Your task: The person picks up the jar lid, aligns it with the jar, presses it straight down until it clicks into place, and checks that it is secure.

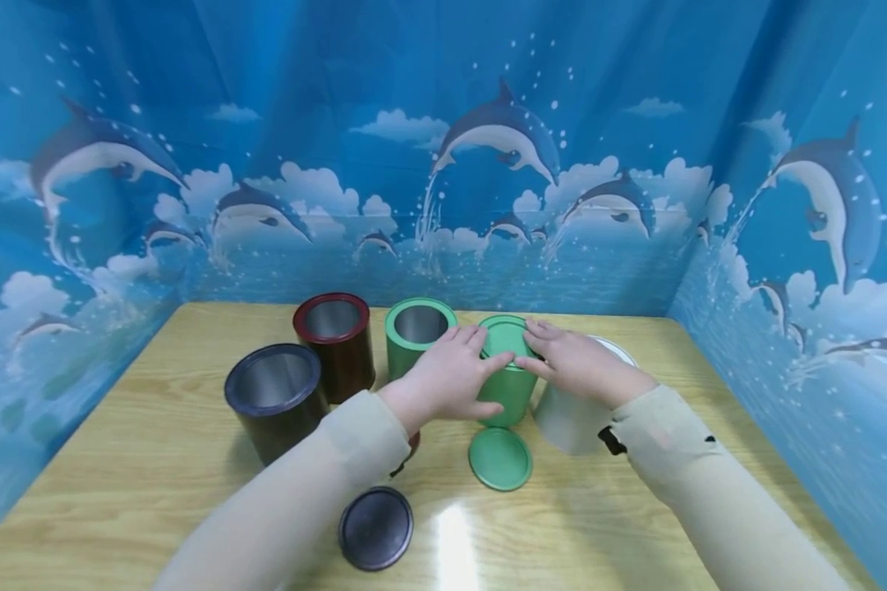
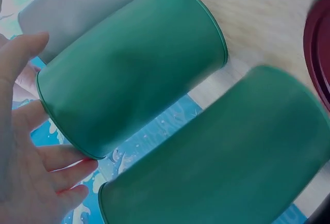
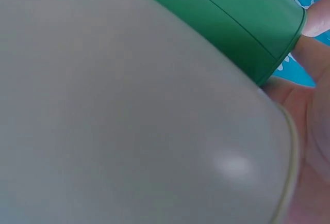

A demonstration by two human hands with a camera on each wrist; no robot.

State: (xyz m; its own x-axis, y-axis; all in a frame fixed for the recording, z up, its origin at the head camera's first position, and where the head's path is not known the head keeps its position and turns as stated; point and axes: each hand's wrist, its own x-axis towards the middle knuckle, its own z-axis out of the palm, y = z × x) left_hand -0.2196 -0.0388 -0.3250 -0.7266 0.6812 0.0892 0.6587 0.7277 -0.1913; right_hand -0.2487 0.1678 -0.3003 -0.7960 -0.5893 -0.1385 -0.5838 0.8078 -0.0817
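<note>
A green can (image 1: 508, 396) stands upright near the middle back of the table, a green lid (image 1: 506, 338) over its mouth. Both hands are at its top rim. From the left, my left hand (image 1: 447, 373) reaches over with extended fingers touching the rim, its thumb pointing toward the right hand. Opposite it, my right hand (image 1: 580, 361) lays its fingers on the lid's right edge, the palm above a white can (image 1: 567, 419). In the left wrist view, the left fingertips lie along the green can's (image 2: 134, 69) rim. A second green lid (image 1: 500, 460) lies flat in front of the can.
Left of the hands stand an open green can (image 1: 406, 353), a dark red can (image 1: 347, 369) and a black can (image 1: 284, 423). A black lid (image 1: 375, 529) lies at the table's front. The left sleeve mostly hides a red lid (image 2: 320, 48). Dolphin-print curtains (image 1: 325, 82) enclose the table.
</note>
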